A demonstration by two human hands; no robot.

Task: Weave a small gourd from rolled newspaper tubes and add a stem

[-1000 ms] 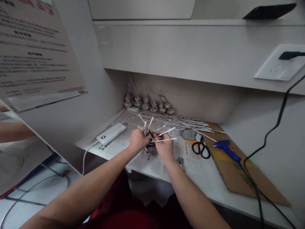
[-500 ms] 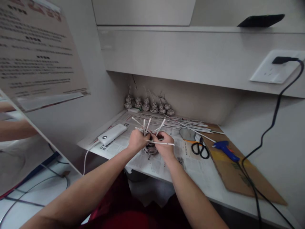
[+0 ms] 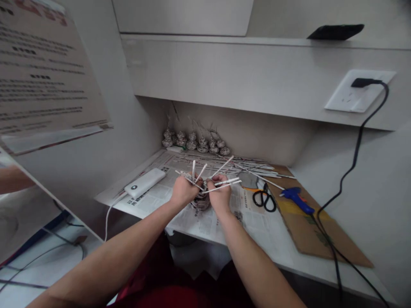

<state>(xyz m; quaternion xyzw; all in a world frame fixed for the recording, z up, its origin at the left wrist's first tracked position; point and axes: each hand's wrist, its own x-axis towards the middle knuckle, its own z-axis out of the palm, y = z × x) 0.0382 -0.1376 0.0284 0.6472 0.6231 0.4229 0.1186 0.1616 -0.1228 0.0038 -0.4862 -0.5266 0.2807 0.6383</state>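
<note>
Between my hands, over the newspaper, is a small woven paper basket [image 3: 200,202] with several white paper sticks [image 3: 222,167] fanning out of its top. My left hand [image 3: 184,189] is closed around its left side, fingertips at the rim among the sticks. On the right side my right hand [image 3: 220,191] pinches at the rim, thumb toward the middle, with sticks passing over and between its fingers. The fingertips of both hands nearly meet, and partly hide the weave there. Which stick each hand grips is too small to make out.
Several woven gourds [image 3: 203,144] stand along the back wall, with loose paper sticks [image 3: 253,164] before them. A white power bank [image 3: 145,182] lies left. Black-handled scissors [image 3: 264,201] and a blue glue gun [image 3: 296,199] on cardboard [image 3: 316,235] lie right, with black cable [image 3: 341,192].
The view has shifted slightly. My right hand has turned at the rim, and the sticks on the right now spread further outward. Both hands stay on the basket.
</note>
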